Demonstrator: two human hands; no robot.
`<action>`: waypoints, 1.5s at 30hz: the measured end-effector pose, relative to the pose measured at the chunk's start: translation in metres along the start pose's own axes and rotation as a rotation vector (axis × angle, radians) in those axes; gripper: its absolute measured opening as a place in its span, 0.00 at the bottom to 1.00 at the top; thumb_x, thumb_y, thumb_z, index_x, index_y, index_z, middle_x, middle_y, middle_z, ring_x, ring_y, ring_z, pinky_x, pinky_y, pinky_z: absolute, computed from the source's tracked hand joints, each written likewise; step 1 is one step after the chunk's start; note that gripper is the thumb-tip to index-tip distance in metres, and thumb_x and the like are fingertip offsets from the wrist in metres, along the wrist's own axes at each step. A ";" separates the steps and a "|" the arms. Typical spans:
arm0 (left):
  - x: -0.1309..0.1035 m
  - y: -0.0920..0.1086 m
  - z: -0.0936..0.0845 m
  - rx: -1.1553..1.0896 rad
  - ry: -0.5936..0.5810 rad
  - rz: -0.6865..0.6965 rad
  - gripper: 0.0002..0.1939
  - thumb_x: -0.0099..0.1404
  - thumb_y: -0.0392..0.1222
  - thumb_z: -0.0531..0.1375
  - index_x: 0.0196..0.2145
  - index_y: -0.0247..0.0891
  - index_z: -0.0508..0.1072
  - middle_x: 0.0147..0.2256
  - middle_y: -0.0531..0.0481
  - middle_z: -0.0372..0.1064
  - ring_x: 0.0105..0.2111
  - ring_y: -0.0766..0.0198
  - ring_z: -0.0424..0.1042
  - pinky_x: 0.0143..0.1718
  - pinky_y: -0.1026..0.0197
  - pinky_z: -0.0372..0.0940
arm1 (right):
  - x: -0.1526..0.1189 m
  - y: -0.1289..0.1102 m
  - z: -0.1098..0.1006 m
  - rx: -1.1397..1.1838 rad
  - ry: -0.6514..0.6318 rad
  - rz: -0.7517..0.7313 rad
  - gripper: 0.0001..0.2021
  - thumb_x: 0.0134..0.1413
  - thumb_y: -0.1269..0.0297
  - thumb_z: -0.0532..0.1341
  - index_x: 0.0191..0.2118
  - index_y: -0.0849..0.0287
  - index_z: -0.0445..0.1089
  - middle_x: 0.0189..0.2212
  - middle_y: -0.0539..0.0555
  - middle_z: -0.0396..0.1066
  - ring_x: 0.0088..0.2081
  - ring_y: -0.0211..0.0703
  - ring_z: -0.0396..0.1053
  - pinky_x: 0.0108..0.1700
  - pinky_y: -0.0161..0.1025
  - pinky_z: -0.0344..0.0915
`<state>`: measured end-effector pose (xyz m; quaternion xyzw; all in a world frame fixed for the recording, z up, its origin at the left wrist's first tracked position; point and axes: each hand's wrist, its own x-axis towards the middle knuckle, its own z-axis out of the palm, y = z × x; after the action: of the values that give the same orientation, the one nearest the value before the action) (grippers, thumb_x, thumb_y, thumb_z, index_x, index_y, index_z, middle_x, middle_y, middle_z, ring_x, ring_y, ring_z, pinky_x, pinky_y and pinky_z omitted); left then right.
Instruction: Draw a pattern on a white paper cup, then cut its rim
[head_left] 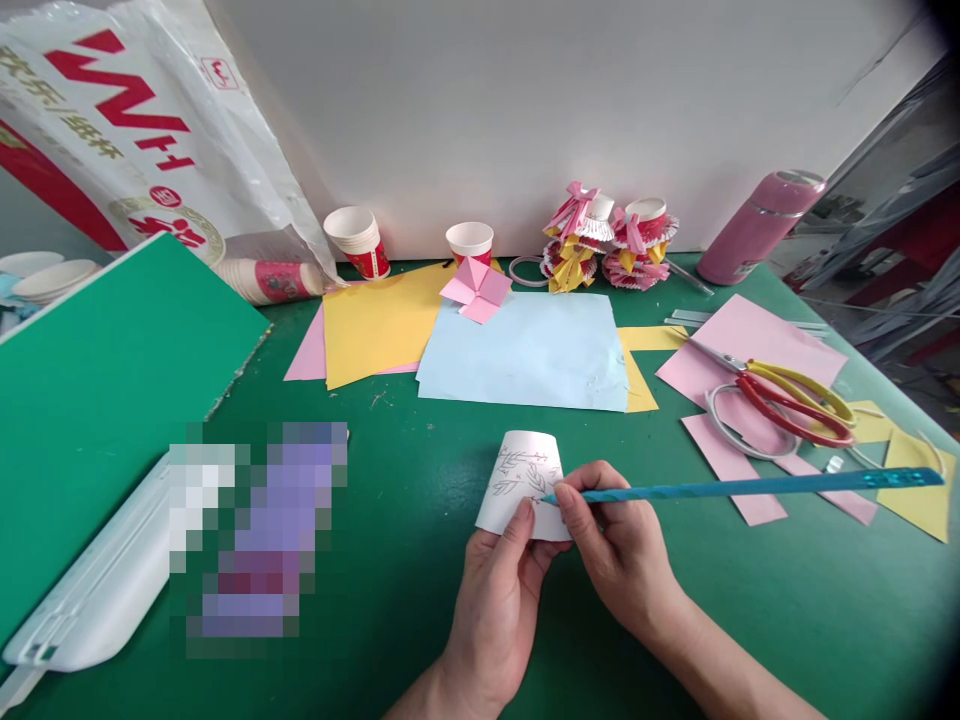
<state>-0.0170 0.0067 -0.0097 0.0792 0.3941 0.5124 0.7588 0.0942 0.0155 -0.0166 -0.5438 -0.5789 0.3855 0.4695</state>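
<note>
A small white piece (525, 470) with leafy twigs drawn in dark lines is held by its lower edge in my left hand (499, 600), thumb on the front. Whether it is flat paper or a cup's wall, I cannot tell. My right hand (619, 545) pinches a long blue pencil (750, 486) near its point, and the tip touches the white surface beside my left thumb. The pencil's far end extends to the right, over pink and yellow paper scraps.
Blue paper (525, 355) and yellow paper (382, 320) lie ahead. Scissors (787, 400) rest at right on pink paper. Paper cups (356, 240), decorated cups (641, 245) and a pink bottle (761, 230) stand behind. A green board (120, 400) is at left.
</note>
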 end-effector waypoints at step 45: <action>-0.001 0.000 0.000 0.005 -0.033 0.001 0.13 0.62 0.39 0.55 0.43 0.33 0.73 0.42 0.41 0.72 0.43 0.56 0.69 0.42 0.57 0.64 | -0.001 -0.001 0.005 0.030 0.007 0.012 0.05 0.57 0.64 0.55 0.30 0.56 0.62 0.22 0.48 0.62 0.22 0.37 0.61 0.24 0.35 0.59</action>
<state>-0.0174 0.0059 -0.0090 0.0898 0.3829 0.5106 0.7646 0.0887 0.0151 -0.0168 -0.5415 -0.5682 0.3950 0.4774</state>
